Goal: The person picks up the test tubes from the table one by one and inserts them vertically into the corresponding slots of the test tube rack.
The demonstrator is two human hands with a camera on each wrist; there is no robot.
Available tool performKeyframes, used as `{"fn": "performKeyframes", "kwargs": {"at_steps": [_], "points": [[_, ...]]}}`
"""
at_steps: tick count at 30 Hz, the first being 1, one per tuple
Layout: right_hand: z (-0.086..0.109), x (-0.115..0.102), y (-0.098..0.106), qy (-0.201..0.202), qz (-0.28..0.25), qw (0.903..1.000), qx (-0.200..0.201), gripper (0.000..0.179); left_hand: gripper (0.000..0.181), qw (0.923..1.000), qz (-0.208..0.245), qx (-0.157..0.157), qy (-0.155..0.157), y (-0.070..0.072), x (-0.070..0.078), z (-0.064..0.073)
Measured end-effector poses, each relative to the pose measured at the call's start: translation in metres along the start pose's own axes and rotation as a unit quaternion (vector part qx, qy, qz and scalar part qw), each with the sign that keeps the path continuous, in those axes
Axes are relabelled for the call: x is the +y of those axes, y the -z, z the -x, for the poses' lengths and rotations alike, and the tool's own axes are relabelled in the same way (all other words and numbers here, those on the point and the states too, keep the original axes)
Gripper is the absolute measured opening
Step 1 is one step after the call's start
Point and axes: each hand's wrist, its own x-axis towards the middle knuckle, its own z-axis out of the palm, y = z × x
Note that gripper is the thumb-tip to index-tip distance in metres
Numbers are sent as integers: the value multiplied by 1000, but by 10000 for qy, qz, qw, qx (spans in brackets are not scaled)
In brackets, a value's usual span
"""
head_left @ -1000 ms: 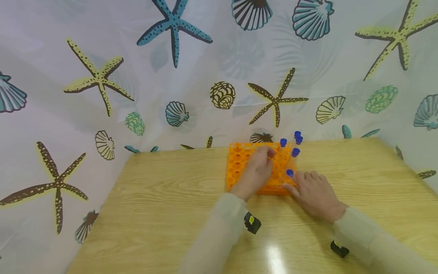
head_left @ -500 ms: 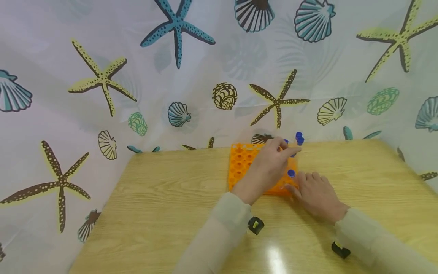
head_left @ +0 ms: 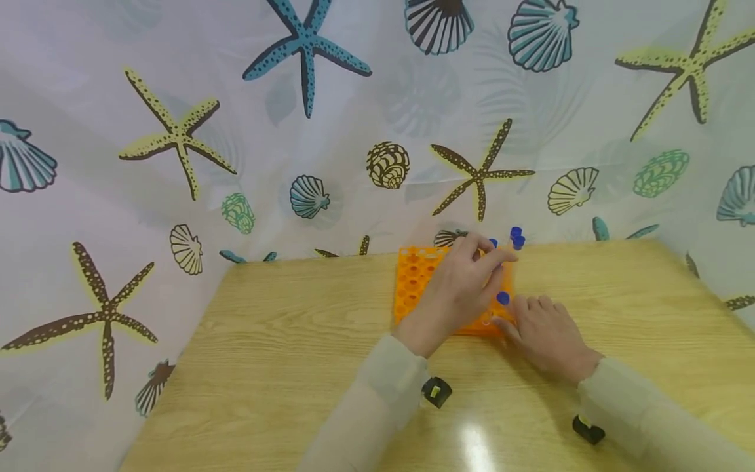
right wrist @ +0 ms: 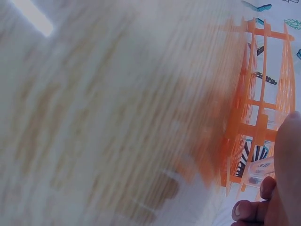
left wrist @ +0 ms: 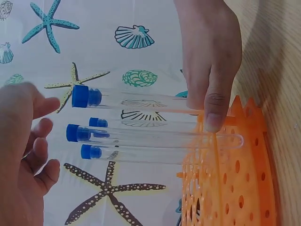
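Observation:
An orange test tube rack [head_left: 413, 282] stands at the back of the table, with several clear, blue-capped test tubes [left wrist: 155, 140] upright in its right end. My left hand [head_left: 457, 282] is over the rack, thumb and fingers loosely bent near the blue caps [left wrist: 81, 96]. In the left wrist view a gap shows between those fingers [left wrist: 47, 172] and the caps, and nothing is held. My right hand [head_left: 545, 334] holds the rack's front right corner, its thumb [left wrist: 215, 106] on the upper edge. In the head view my left hand hides part of the rack and some tubes.
The wooden table [head_left: 283, 354] extends to both sides of the rack. Behind it hangs a pale cloth [head_left: 342, 131] printed with starfish and shells, close to the rack's back edge. Black wrist straps [head_left: 436, 392] show below both sleeves.
My left hand has moved right across the rack to the blue caps, then shifted only slightly. My right hand stays at the rack's corner. The tubes appear to stand as before.

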Motion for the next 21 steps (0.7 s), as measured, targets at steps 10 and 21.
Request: {"fn": "performKeyframes", "kwargs": {"at_steps": [10,21], "points": [[0,0,2,57,198,9997,-101,39,17,9913,-689,-841,-735,14,10,5],[-2,-2,2,-100,109,9995,-274,44,18,9882,-1285,-556,-617,1,26,-10]]}}
